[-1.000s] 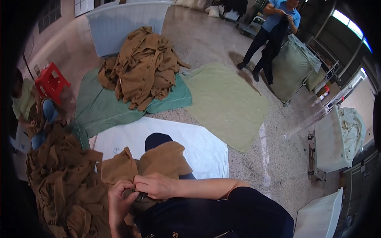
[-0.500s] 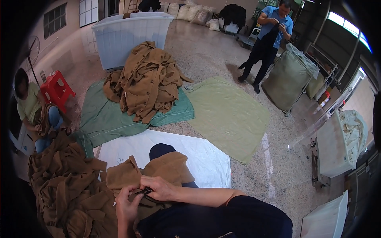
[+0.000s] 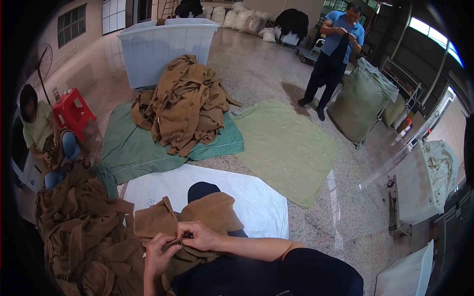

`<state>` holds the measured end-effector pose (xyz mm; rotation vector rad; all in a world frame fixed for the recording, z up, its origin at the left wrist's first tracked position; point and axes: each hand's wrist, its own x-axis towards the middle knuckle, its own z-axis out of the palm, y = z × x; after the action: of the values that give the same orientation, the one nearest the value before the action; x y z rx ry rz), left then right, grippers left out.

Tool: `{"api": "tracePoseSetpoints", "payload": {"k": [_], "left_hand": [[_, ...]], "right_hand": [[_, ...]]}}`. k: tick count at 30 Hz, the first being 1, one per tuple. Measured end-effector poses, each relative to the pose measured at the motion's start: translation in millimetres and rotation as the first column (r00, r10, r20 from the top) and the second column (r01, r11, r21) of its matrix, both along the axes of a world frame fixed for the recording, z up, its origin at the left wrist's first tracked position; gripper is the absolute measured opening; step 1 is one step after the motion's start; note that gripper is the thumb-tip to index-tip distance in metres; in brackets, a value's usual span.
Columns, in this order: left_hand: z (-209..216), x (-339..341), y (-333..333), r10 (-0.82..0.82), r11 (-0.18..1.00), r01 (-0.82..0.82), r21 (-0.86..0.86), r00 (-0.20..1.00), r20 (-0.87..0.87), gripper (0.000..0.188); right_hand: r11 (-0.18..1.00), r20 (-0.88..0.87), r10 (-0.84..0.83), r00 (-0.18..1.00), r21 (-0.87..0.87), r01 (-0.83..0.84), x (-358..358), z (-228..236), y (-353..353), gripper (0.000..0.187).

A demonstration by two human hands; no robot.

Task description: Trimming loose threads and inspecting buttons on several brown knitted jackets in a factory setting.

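Note:
A brown knitted cardigan [image 3: 211,211] lies over my lap. My left hand [image 3: 159,252] pinches its edge between thumb and fingers. Close beside it, touching or nearly so, my right hand [image 3: 202,238] is closed on the same edge with its fingertips. Something small and dark shows between the two sets of fingertips; its kind is too small to make out. At my left a large heap of brown cardigans [image 3: 81,237] reaches up to my lap. Further ahead, a second pile of brown buttoned cardigans [image 3: 185,106] rests on a green sheet [image 3: 133,143].
A white sheet [image 3: 252,192] and a pale green sheet [image 3: 291,148] cover floor ahead. Behind the far pile stands a large white tub [image 3: 165,52]. A seated person [image 3: 42,130] is by a red stool [image 3: 74,111]; another person [image 3: 340,39] stands near a big sack [image 3: 358,106].
My hands have shifted slightly at the garment's edge, and the dark thing between them shows less now. The standing person's hands and dark garment have moved a little.

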<state>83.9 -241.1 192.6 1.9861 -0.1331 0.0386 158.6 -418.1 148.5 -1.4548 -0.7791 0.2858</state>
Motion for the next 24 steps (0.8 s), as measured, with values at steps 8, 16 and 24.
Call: {"api": "tracePoseSetpoints", "payload": {"k": [8,16,24], "left_hand": [[2,-6,-6,0.054,0.964,-0.08,0.254,0.993,0.104,0.025],[3,5,-15,0.109,0.952,-0.159,0.26,0.974,0.197,0.021],[-22,13,-6,0.249,0.951,-0.264,0.158,0.962,0.113,0.017]], "right_hand": [[1.0,-0.083,0.004,0.997,-0.022,-0.006,-1,5,3,0.01],[0.993,0.083,-0.12,0.989,-0.01,0.121,-1,17,-6,0.012],[0.729,0.226,0.014,0.974,-0.669,0.144,17,43,-40,0.019]]}}
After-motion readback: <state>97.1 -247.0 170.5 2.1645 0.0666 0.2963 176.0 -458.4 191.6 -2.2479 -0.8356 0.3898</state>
